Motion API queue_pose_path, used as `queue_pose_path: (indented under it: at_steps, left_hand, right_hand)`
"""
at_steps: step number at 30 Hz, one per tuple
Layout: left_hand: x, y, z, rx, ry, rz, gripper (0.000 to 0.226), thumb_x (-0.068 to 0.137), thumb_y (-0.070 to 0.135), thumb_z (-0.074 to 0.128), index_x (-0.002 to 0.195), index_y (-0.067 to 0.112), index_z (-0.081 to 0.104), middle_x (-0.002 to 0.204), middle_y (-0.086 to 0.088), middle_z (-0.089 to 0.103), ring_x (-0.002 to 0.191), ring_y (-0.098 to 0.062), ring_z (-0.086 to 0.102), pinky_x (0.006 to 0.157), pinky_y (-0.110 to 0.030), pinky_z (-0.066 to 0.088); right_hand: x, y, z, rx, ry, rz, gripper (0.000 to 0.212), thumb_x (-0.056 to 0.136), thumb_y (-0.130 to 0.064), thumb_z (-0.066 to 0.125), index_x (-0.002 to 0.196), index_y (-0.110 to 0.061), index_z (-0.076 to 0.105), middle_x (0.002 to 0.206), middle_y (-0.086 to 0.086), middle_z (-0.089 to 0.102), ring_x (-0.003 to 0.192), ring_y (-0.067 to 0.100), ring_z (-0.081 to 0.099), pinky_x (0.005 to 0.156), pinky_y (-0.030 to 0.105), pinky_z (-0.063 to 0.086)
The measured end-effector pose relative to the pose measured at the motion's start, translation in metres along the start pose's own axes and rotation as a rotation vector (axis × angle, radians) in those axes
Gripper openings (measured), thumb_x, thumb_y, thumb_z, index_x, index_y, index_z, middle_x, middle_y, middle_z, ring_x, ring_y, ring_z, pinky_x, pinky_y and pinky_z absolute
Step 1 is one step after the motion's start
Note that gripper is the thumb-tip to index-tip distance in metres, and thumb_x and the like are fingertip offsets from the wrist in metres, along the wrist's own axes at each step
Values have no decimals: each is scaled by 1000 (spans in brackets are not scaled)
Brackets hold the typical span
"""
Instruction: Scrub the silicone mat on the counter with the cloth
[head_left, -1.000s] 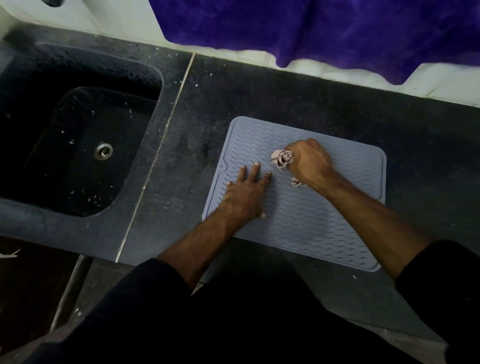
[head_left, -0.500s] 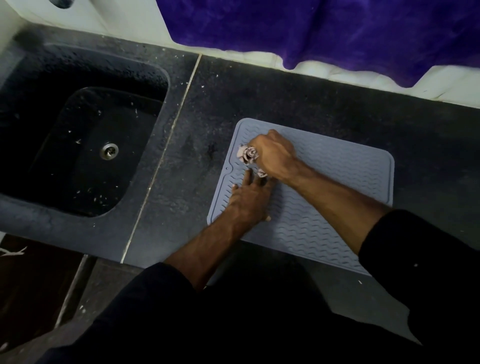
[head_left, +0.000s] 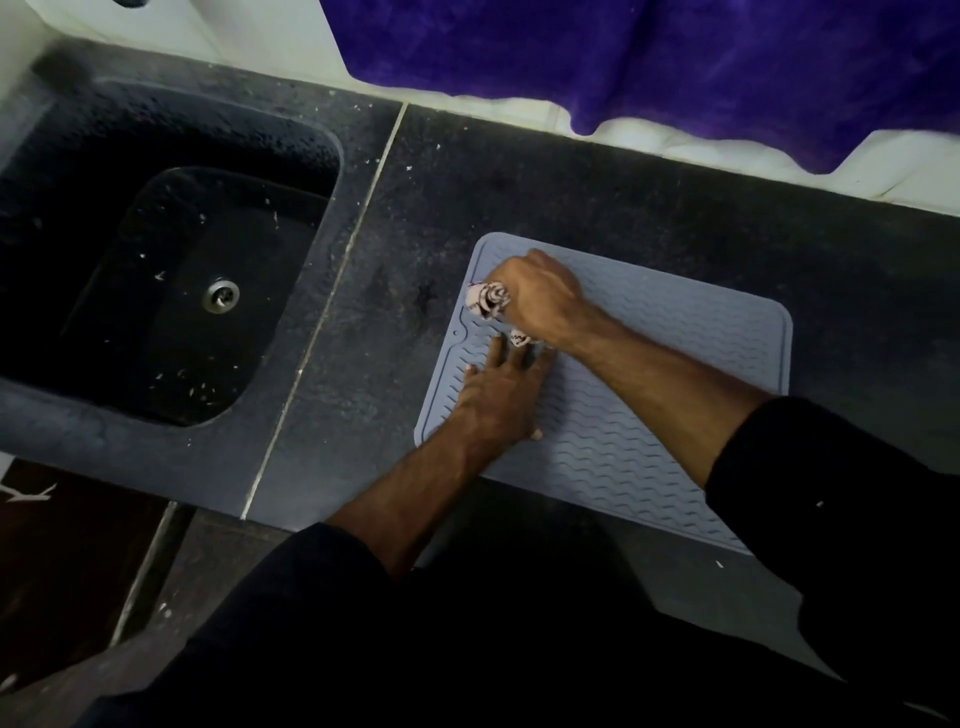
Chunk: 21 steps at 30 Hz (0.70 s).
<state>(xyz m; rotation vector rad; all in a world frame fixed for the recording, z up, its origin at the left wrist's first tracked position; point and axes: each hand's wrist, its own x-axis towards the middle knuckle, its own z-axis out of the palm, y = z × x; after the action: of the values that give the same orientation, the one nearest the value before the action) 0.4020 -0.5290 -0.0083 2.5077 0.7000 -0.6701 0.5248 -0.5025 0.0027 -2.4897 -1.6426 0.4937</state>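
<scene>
A dark speckled tabletop (head_left: 571, 197) holds a black sink (head_left: 171, 291), well left of both hands. A grey ribbed silicone mat (head_left: 675, 405) lies flat under the hands. The left hand (head_left: 501, 397) presses it with straight fingers, an open grip. Just beyond it, the right hand (head_left: 537, 299) grips a bunched pale patterned cloth (head_left: 488, 300) against the mat's far left corner.

To our left we see a black sink (head_left: 78, 410) sunk into the dark stone, its basin flecked with pale specks and a round metal drain (head_left: 222, 295) at the bottom. A pale seam (head_left: 332, 291) runs beside the sink. Along the far edge we find a white wall (head_left: 218, 26), with a purple towel (head_left: 675, 57) hanging over it.
</scene>
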Motion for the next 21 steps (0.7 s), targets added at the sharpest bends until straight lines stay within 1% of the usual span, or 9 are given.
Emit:
queue_pose_path:
  at_steps: [2,5,7,10,12,13,16,19,21]
  left_hand:
    - [0,-1,1,-8,7,1,113,77,37,76,152,26,-8,159,-7,-18,144,-36,-14,113,-63,13]
    - [0,-1,0,-10,0,-4,111,77,36,75,152,28,-6,158,-6,-20,144,-35,-15,113,-62,12]
    - [-1,-1,0,-7,-7,-5,110,78,35,75,153,28,-5,158,-5,-21,144,-34,-16,114,-62,11]
    - [-1,1,0,-9,-9,-6,110,78,34,75,152,28,-5,158,-5,-22,144,-34,-17,113,-62,11]
    - [-1,1,0,-12,-7,-7,111,78,34,75,152,29,-7,158,-5,-22,144,-34,-17,113,-62,11]
    - [-2,1,0,-16,-1,-3,111,78,35,75,152,30,-8,158,-5,-22,144,-34,-17,113,-62,11]
    - [-8,-1,1,-35,47,1,113,78,36,75,152,26,-9,158,-7,-21,144,-35,-15,115,-60,10]
    - [-15,3,8,-30,114,-71,113,79,37,74,152,21,-10,157,-12,-22,143,-40,-15,115,-59,10]
    - [-18,6,13,-30,115,-132,109,82,39,71,152,18,-11,156,-18,-22,142,-45,-13,115,-60,11]
  right_hand:
    - [-8,13,-3,-31,-4,42,19,80,-22,71,99,-21,73,87,6,68,78,27,64,64,32,51]
    - [-24,38,-9,-91,-48,100,7,84,-23,69,88,-18,72,71,0,62,64,20,57,57,28,43]
    - [-31,48,-14,-89,-76,135,5,85,-23,69,81,-21,69,67,-1,62,63,19,58,57,27,44]
    - [-30,46,-14,-40,-32,149,14,84,-20,68,71,-21,61,69,1,64,68,22,62,57,27,43]
    - [-27,38,-12,18,5,127,6,83,-20,69,78,-20,65,80,4,68,77,24,64,62,29,47]
    - [-27,34,-10,54,12,115,4,82,-21,69,86,-20,69,88,5,69,83,24,64,67,32,51]
    - [-25,23,-2,119,12,81,30,80,-20,72,110,-24,69,105,5,68,99,24,62,83,37,54]
    - [-19,12,-2,149,28,25,32,80,-22,70,112,-27,69,105,5,68,103,25,59,85,38,51]
    - [-12,3,-3,150,33,-10,29,82,-22,66,111,-26,70,104,7,69,103,26,60,84,38,51]
